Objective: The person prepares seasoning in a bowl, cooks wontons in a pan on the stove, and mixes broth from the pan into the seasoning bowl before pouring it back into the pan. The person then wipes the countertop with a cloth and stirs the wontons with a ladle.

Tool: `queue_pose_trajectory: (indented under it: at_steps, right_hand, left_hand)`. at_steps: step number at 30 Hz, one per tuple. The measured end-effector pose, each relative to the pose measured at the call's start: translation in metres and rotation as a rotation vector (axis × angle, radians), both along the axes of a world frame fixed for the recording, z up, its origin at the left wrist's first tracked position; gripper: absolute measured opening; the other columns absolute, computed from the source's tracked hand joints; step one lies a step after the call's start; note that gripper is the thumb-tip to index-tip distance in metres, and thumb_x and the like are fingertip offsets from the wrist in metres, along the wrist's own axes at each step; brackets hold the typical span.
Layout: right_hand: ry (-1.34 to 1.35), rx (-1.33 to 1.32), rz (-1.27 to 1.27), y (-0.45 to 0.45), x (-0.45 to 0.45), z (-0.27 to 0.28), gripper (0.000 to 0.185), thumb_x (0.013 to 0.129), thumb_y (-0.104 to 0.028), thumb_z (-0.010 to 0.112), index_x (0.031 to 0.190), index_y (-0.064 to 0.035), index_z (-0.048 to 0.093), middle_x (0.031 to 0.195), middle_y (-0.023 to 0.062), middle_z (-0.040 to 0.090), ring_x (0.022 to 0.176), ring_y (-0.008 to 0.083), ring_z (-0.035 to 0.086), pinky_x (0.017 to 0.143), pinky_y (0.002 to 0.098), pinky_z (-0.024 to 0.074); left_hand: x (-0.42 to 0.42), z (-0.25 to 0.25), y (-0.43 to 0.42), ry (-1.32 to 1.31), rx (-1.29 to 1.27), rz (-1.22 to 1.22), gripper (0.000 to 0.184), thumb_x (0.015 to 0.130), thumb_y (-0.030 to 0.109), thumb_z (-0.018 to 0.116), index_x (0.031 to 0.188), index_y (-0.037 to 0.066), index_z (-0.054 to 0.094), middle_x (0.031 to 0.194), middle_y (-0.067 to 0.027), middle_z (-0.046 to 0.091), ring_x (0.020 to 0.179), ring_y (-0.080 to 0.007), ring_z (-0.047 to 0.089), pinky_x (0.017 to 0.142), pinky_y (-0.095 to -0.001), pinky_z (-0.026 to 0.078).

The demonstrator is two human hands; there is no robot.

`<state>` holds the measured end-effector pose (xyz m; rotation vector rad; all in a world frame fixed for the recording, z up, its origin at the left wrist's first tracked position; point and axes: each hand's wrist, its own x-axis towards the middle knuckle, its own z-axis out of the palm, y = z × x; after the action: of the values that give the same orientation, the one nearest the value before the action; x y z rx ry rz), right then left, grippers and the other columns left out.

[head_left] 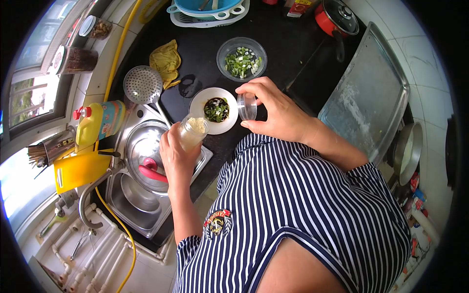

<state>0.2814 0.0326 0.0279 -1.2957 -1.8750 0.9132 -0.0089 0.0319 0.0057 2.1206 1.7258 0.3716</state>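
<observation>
My left hand (177,156) is wrapped round a clear jar (191,133) of pale yellowish powder, its open mouth tilted toward the bowl. Between the thumb and fingers of my right hand (281,115) is a clear round lid (247,106), held on edge. A white bowl (198,105) sits on the counter between both hands, with dark sauce and chopped green onion (216,110) in it. Just beyond it stands a clear bowl (221,63) of more chopped green and white onion.
At left are a sink (161,215) with a metal lid (134,139), a skimmer (142,85), a yellow cloth (166,61) and a yellow jug (97,124). A red pan (328,19) and a metal tray (361,83) lie right; a blue basin (183,7) is at the back.
</observation>
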Motion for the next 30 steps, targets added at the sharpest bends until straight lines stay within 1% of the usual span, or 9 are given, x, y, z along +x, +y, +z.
queue_pose_trajectory:
  at_steps: [3, 4, 6, 10, 13, 20, 27, 29, 30]
  right_hand:
    - [0.014, -0.049, -0.006, -0.001, -0.001, 0.0, 0.067, 0.075, -0.01, 0.082, 0.132, -0.007, 0.047, 0.127, 0.0138, 0.046, 0.106, 0.0268, 0.059, 0.094, 0.0367, 0.0522]
    - [0.015, -0.051, -0.01, -0.001, -0.001, 0.0, 0.067, 0.075, -0.01, 0.082, 0.132, -0.007, 0.047, 0.127, 0.0138, 0.046, 0.106, 0.0268, 0.059, 0.094, 0.0367, 0.0522]
    - [0.002, 0.029, -0.002, -0.001, -0.001, 0.0, 0.067, 0.075, -0.009, 0.082, 0.132, -0.0068, 0.047, 0.127, 0.0138, 0.046, 0.106, 0.027, 0.06, 0.094, 0.0369, 0.0525]
    - [0.019, -0.02, -0.005, -0.001, 0.0, 0.001, 0.067, 0.075, -0.009, 0.082, 0.132, -0.0065, 0.047, 0.126, 0.0138, 0.046, 0.106, 0.027, 0.059, 0.094, 0.0369, 0.0524]
    - [0.013, -0.015, -0.003, -0.002, -0.001, -0.001, 0.068, 0.074, -0.009, 0.082, 0.132, -0.0065, 0.047, 0.126, 0.0137, 0.047, 0.107, 0.027, 0.059, 0.094, 0.0369, 0.0521]
    - [-0.003, 0.008, -0.004, -0.001, -0.001, -0.001, 0.068, 0.074, -0.009, 0.082, 0.132, -0.0065, 0.047, 0.125, 0.0135, 0.047, 0.106, 0.0265, 0.059, 0.094, 0.0371, 0.0517]
    - [0.002, 0.029, 0.002, -0.003, -0.004, -0.002, 0.067, 0.075, -0.01, 0.082, 0.133, -0.0068, 0.047, 0.126, 0.0133, 0.046, 0.107, 0.0263, 0.059, 0.094, 0.0373, 0.0516]
    - [-0.01, 0.007, 0.005, -0.003, -0.003, -0.001, 0.067, 0.075, -0.01, 0.082, 0.132, -0.0068, 0.047, 0.126, 0.0133, 0.046, 0.107, 0.0263, 0.059, 0.095, 0.0373, 0.0515]
    - [-0.021, -0.017, 0.004, -0.003, -0.004, 0.0, 0.067, 0.075, -0.01, 0.082, 0.132, -0.0067, 0.047, 0.126, 0.0132, 0.046, 0.107, 0.0263, 0.059, 0.095, 0.0373, 0.0514]
  left_hand:
    - [-0.008, -0.019, 0.003, 0.051, -0.013, -0.042, 0.074, 0.066, 0.011, 0.085, 0.131, 0.008, 0.05, 0.116, -0.0173, 0.056, 0.111, -0.0377, 0.054, 0.097, -0.0469, 0.045]
    - [-0.007, -0.02, 0.002, 0.037, -0.004, -0.033, 0.073, 0.067, 0.011, 0.084, 0.131, 0.008, 0.05, 0.116, -0.017, 0.056, 0.11, -0.0376, 0.055, 0.097, -0.0471, 0.045]
    - [-0.006, -0.016, 0.002, 0.03, -0.015, -0.026, 0.073, 0.067, 0.011, 0.084, 0.131, 0.008, 0.05, 0.116, -0.0169, 0.056, 0.111, -0.0376, 0.054, 0.097, -0.0471, 0.045]
    - [-0.003, -0.004, 0.003, 0.019, 0.02, -0.022, 0.073, 0.068, 0.011, 0.084, 0.132, 0.008, 0.049, 0.116, -0.0168, 0.056, 0.111, -0.0376, 0.054, 0.097, -0.0472, 0.045]
    - [-0.006, -0.019, 0.003, 0.011, 0.016, -0.031, 0.074, 0.067, 0.011, 0.085, 0.132, 0.009, 0.049, 0.116, -0.0168, 0.057, 0.11, -0.0378, 0.055, 0.096, -0.0474, 0.045]
    - [-0.006, -0.017, 0.001, -0.006, 0.014, -0.024, 0.074, 0.068, 0.013, 0.085, 0.132, 0.009, 0.049, 0.116, -0.0165, 0.057, 0.11, -0.0375, 0.055, 0.096, -0.047, 0.045]
    - [-0.008, -0.029, 0.0, 0.008, -0.074, 0.001, 0.074, 0.067, 0.013, 0.085, 0.131, 0.008, 0.049, 0.118, -0.0164, 0.057, 0.11, -0.0377, 0.055, 0.095, -0.047, 0.045]
    - [-0.012, -0.028, 0.0, -0.005, -0.014, -0.043, 0.077, 0.067, 0.011, 0.086, 0.133, 0.004, 0.048, 0.117, -0.0198, 0.057, 0.109, -0.0392, 0.057, 0.094, -0.0477, 0.047]
    - [-0.012, -0.027, -0.001, -0.005, -0.013, -0.041, 0.077, 0.067, 0.011, 0.086, 0.133, 0.004, 0.048, 0.117, -0.0198, 0.057, 0.109, -0.0392, 0.057, 0.094, -0.0477, 0.047]
